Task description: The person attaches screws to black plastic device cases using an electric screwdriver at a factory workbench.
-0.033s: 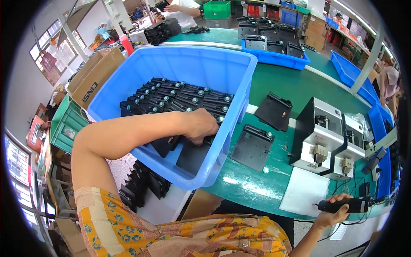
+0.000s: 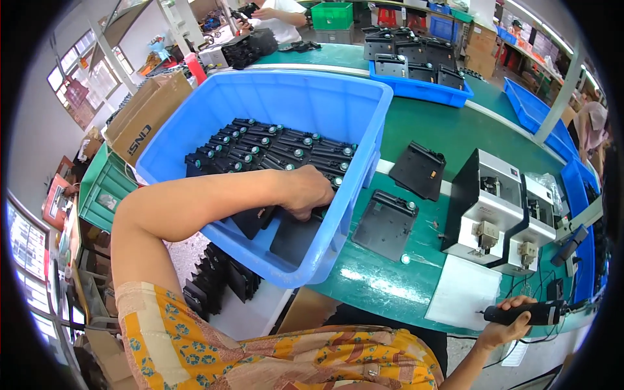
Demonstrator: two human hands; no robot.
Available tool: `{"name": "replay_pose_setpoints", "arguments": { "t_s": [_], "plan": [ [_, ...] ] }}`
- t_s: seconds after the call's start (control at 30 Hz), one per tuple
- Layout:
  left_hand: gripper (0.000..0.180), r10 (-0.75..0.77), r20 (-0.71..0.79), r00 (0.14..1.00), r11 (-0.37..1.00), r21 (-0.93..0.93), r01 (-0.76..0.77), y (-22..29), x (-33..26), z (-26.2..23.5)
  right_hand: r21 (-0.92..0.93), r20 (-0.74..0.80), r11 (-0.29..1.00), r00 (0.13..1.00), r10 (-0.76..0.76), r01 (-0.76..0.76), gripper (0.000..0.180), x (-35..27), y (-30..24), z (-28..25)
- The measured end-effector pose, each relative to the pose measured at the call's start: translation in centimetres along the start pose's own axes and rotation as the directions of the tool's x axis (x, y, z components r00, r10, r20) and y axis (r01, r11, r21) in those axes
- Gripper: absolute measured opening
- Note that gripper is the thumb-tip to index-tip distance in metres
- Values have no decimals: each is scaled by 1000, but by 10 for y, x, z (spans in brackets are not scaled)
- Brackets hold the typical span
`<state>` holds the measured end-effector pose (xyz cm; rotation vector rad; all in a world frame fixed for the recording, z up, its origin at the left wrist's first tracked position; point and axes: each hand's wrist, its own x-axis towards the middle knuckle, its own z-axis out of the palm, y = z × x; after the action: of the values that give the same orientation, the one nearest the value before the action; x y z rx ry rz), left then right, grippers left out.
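- Left hand (image 2: 307,192) curls at the black panel (image 2: 292,243), near right in the blue bin (image 2: 292,97); fingertips hidden, grip uncertain!
- Looks light, stiff: take its edges.
- Right hand (image 2: 499,331) clasps the screwdriver (image 2: 541,313).

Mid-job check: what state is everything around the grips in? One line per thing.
Bin: open-topped, partly filled
Bin plates: mostly overlapping in rows
Left grip: inside the bin, hold hidden
Driver: held; running or not, unclear
Right grip: closed around the driver
Near plate: flat, unheld
Far plates: overlapping, unheld
Sheet: flat on the bench
Two machines: upright, side by side; power unclear
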<state>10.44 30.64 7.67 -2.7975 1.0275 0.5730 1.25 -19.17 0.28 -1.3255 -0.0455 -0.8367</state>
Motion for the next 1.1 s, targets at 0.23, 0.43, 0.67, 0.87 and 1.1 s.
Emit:
{"name": "replay_pose_setpoints", "arguments": {
  "t_s": [0.23,0.43,0.67,0.87,1.1],
  "plan": [
    [44,1,23,1000,1000,-21,-1,5,5,-1,58,13,998,1000,-22,21,44,-4,6,-16],
    [49,-2,8,1000,1000,-8,2,6,7,-3,53,-18,997,999,-48,48,45,0,10,-14],
    [58,-19,37,999,1000,21,18,9,3,-12,43,28,999,999,-28,27,46,-2,-1,-9],
    [42,-44,103,994,996,84,36,3,7,-10,51,-20,999,1000,0,1,48,-3,1,-1],
    [45,-7,83,996,1000,21,5,4,5,-18,41,-12,999,1000,-13,13,47,-2,-2,-5]
  ]
}}
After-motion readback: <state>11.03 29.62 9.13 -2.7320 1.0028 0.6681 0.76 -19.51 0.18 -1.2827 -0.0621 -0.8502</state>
